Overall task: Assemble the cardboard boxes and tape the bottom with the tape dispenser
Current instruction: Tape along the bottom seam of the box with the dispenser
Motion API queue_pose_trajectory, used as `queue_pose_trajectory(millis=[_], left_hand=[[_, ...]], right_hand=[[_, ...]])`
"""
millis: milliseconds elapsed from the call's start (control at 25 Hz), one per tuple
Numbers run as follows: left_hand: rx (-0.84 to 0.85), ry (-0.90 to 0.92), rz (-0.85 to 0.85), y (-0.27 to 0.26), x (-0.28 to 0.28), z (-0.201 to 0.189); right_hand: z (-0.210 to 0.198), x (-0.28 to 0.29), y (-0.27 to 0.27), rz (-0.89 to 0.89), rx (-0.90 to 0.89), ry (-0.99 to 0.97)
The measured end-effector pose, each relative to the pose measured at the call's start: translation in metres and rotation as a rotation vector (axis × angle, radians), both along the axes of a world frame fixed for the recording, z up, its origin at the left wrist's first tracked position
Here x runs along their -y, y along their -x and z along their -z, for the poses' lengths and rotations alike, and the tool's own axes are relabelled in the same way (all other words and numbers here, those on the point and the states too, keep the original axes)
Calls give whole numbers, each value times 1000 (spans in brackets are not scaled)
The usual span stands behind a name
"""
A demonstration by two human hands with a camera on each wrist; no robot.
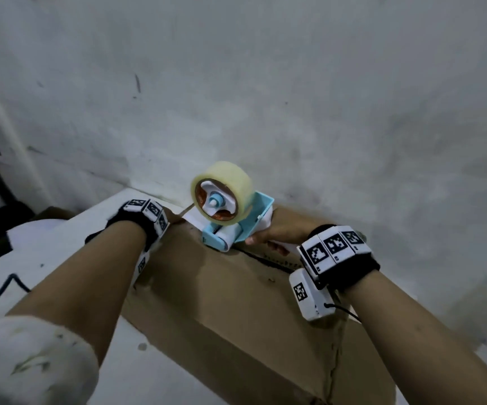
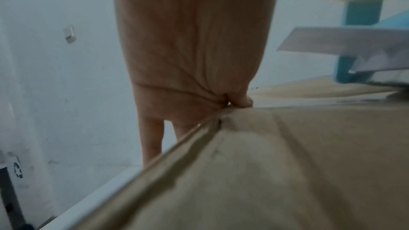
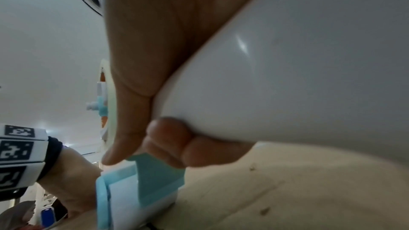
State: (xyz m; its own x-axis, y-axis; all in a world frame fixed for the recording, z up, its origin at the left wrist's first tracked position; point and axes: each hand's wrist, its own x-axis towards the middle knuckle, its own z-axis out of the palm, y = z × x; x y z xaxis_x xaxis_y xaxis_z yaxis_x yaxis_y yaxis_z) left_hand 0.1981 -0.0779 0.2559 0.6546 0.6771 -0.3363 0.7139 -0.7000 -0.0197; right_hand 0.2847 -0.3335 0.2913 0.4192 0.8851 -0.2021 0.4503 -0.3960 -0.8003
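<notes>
R hand (image 1: 277,229) wraps dispenser (image 1: 236,232) handle, roller end down on box (image 1: 224,293) top, nr far edge. L hand (image 2: 190,50) grips box's far-left edge: thumb on top, fingers down side.

— Where's the brown cardboard box (image 1: 224,290)?
— Lower centre of the frame, flaps closed, a dark seam across its top.
— The light-blue and white plastic tape dispenser (image 1: 236,229)?
— Mid-frame, on the box's top, its clear tape roll (image 1: 230,185) raised.

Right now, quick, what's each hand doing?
Left hand: grips the cardboard box at its edge, thumb on top.
Right hand: grips the tape dispenser by its white handle.
</notes>
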Motion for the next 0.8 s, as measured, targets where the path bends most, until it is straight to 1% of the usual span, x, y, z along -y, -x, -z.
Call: queue_pose_trajectory(millis=[40, 80, 120, 160, 200, 240, 320, 440, 480, 560, 640, 760, 800], left_hand=[[-1, -37, 35, -1, -6, 4], [1, -64, 4, 0, -7, 4], [-31, -116, 21, -1, -12, 4], [-8, -115, -15, -5, -13, 5], [-4, -109, -18, -5, -14, 7], [21, -58, -66, -10, -12, 9], [81, 3, -124, -14, -15, 16], [111, 38, -98, -14, -7, 10], [130, 36, -117, -12, -1, 6], [75, 24, -140, -9, 14, -5], [94, 2, -127, -9, 7, -2], [102, -26, 16, -11, 10, 1], [126, -15, 52, -13, 15, -3]], right_hand=[[1, 2, 0, 1, -3, 2], [1, 3, 0, 12, -35, 1], [0, 4, 0, 28, -72, -9], [-2, 8, -4, 54, -95, -23], [-4, 13, -8, 81, -97, -30], [-7, 23, -14, 91, -74, -18], [-7, 46, -21, 51, -74, 8], [-1, 80, -25, 30, -105, 32], [-2, 88, -26, 43, -98, 42], [-6, 99, -29, 88, -117, 55], [-5, 95, -32, 106, -83, 83], [10, 78, -30, 33, 79, 150], [13, 74, -28, 28, 117, 159]])
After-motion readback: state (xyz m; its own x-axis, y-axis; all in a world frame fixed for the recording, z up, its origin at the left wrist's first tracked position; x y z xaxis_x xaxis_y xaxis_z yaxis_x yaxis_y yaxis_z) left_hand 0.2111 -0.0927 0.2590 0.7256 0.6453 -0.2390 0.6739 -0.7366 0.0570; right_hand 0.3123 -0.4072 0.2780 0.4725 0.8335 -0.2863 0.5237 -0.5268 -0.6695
